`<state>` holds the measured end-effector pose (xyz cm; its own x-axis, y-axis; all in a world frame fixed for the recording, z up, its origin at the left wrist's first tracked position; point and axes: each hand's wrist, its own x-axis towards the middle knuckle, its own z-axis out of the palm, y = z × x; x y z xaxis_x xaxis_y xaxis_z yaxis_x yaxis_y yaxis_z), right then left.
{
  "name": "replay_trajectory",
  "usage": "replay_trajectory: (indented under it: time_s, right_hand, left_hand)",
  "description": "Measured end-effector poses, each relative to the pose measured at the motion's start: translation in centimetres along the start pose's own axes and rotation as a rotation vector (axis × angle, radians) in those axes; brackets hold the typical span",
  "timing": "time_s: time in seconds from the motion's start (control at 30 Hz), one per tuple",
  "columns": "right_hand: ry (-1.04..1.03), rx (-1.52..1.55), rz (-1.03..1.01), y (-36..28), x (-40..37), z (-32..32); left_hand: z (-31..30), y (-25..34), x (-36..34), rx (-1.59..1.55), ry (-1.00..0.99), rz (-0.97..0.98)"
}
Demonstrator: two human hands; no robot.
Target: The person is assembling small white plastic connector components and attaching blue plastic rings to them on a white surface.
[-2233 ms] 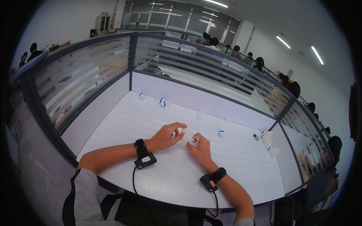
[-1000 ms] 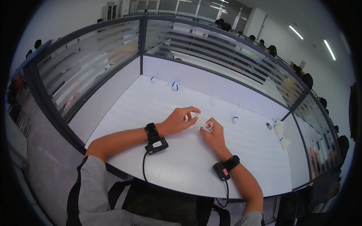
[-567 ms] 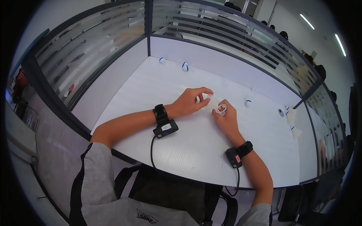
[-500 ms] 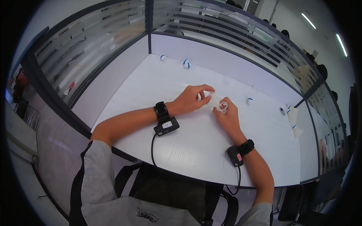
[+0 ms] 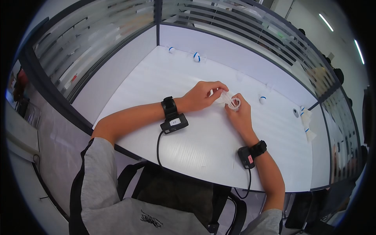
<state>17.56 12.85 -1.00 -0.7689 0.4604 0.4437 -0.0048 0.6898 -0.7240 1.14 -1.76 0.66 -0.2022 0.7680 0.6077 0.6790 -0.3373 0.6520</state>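
Note:
Over the middle of the white desk (image 5: pixel 184 147), both hands hold a clear plastic piece (image 5: pixel 234 103) with a round ringed end and thin strands. My left hand (image 5: pixel 201 96) pinches its far left end between thumb and fingertips. My right hand (image 5: pixel 239 115) has its fingers curled around the ringed end. The piece is see-through, so its exact kind is hard to make out. Each wrist wears a black strap with a small cabled box, the left box (image 5: pixel 174 123) and the right box (image 5: pixel 246 157).
White balls with blue bands stand at the back: a small ball (image 5: pixel 171 50), a larger ball (image 5: pixel 196 57) and another ball (image 5: pixel 263 100) right of my hands. Off-white material with blue bands (image 5: pixel 307 123) lies by the right partition. A round grey desk fitting (image 5: pixel 295 112) is beside it.
The view has tilted slightly, so the desk sits higher in the frame. My right hand has turned a little, and the ringed end now faces the camera more. Both hands keep their hold.

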Motion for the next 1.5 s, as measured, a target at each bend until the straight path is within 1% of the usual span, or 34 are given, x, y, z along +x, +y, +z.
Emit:
replay_trajectory:
  time_s: [0.07, 0.17, 0.27, 0.37, 0.53, 0.63, 0.77, 0.9, 1.2, 1.3, 1.5]
  right_hand:
    - [-0.006, -0.024, -0.013, -0.1, 0.1, -0.1]
    - [-0.013, -0.029, -0.078, -0.3, 0.0, -0.1]
    - [-0.030, -0.038, -0.070, -0.6, -0.1, -0.1]
    - [-0.025, -0.060, -0.072, -0.6, -0.1, 0.1]
    - [-0.009, -0.050, -0.098, 0.0, 0.2, 0.2]
    - [-0.007, -0.048, -0.104, -0.3, 0.1, 0.4]
    - [-0.013, -0.052, -0.112, -0.5, 0.1, 0.4]
    - [-0.030, -0.062, -0.132, -0.5, 0.0, 0.5]
    - [-0.021, -0.082, -0.128, -0.5, 0.1, 0.5]
    - [-0.022, -0.087, -0.128, -0.4, 0.0, 0.6]
    - [-0.032, -0.062, -0.128, -0.5, 0.0, 0.6]
  left_hand:
    - [0.1, 0.1, 0.0, -0.062, 0.001, 0.025]
    - [0.0, 0.3, -0.1, -0.051, -0.047, 0.070]
    - [-0.1, 0.1, -0.1, -0.049, -0.044, 0.073]
    - [0.0, 0.1, -0.1, -0.050, -0.009, 0.123]
    - [0.0, 0.0, -0.2, -0.038, -0.003, 0.153]
    - [0.2, 0.0, -0.2, -0.029, 0.017, 0.134]
    - [0.1, -0.3, -0.2, 0.014, -0.022, 0.064]
    - [0.4, -0.9, -0.1, -0.028, 0.007, 0.157]
    - [0.4, -1.0, -0.4, -0.004, 0.061, 0.172]
    - [0.4, -1.1, -0.4, 0.040, 0.091, 0.256]
    - [0.2, -0.9, -0.5, 0.002, 0.047, 0.190]
